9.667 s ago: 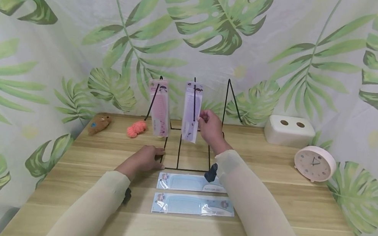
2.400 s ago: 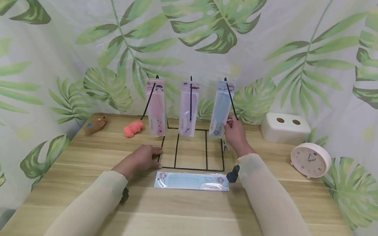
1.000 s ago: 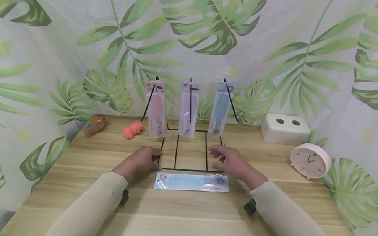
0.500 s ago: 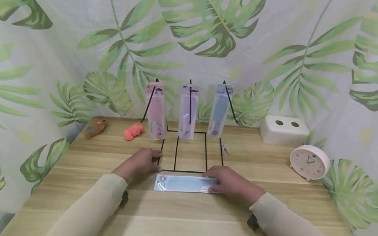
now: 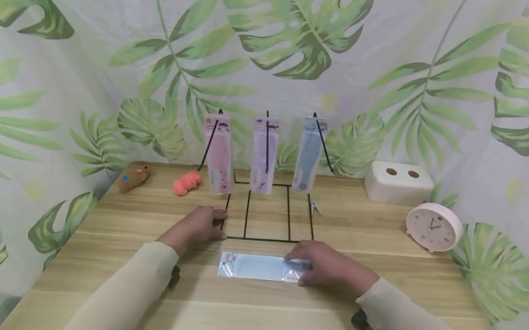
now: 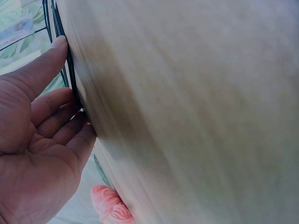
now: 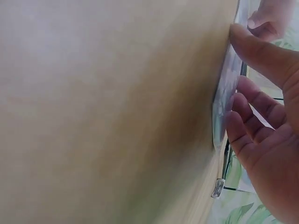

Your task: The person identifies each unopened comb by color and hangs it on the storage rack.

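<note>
A comb in a clear and blue package [image 5: 258,267] lies flat on the table in the head view. My right hand [image 5: 331,266] grips its right end, thumb on the near edge and fingers on the far edge; the package [image 7: 226,93] shows between them in the right wrist view. My left hand [image 5: 197,228] holds the front left corner of a black wire display rack [image 5: 266,239], thumb and fingers at the wire. On the rack's hooks hang a pink packaged comb [image 5: 219,155], a purple one [image 5: 262,159] and a blue one [image 5: 308,159].
A small metal clip [image 5: 316,208] lies right of the rack. Coral yarn [image 5: 187,184] and a brown plush toy [image 5: 134,177] sit at the back left. At the right stand a white box with two holes [image 5: 400,184] and a pink clock [image 5: 434,227].
The blue comb was hung on the right hook and released. My right hand came down to the last package, gripped its right end and drew it slightly nearer. My left hand stayed put.
</note>
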{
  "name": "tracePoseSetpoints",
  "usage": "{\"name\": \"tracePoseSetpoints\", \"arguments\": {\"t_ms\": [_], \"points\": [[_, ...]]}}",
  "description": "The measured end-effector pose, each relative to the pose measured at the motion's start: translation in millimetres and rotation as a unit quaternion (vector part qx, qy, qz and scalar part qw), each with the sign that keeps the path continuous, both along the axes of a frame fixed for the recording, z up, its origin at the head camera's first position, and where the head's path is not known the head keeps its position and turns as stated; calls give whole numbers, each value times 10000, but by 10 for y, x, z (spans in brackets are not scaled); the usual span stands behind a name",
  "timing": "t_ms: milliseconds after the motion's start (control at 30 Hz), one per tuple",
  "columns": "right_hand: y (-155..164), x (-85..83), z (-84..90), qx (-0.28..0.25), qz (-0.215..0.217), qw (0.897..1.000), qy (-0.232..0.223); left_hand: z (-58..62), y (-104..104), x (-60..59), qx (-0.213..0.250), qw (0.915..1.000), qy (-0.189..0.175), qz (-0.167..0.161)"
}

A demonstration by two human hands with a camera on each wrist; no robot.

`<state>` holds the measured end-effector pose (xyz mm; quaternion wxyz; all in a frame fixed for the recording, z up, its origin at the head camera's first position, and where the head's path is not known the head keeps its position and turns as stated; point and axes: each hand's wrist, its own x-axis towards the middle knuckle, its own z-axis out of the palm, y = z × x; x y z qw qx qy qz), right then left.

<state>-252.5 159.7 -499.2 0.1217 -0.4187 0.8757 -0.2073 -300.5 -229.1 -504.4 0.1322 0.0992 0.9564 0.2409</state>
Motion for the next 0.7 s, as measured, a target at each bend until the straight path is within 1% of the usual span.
{"name": "tracePoseSetpoints", "arguments": {"t_ms": [233, 433, 567, 700], "points": [[72, 121, 33, 350, -29, 9992, -177, 10, 6, 8, 4, 10000, 24, -5], [60, 177, 71, 537, -200, 9977, -348, 23, 7, 20, 15, 10000, -11, 30], [61, 209, 62, 618, -320, 9968, -403, 27, 9, 29, 52, 10000, -30, 19], [64, 240, 39, 571, -479, 9959, -507, 37, 15, 37, 9, 10000, 1, 9]]}}
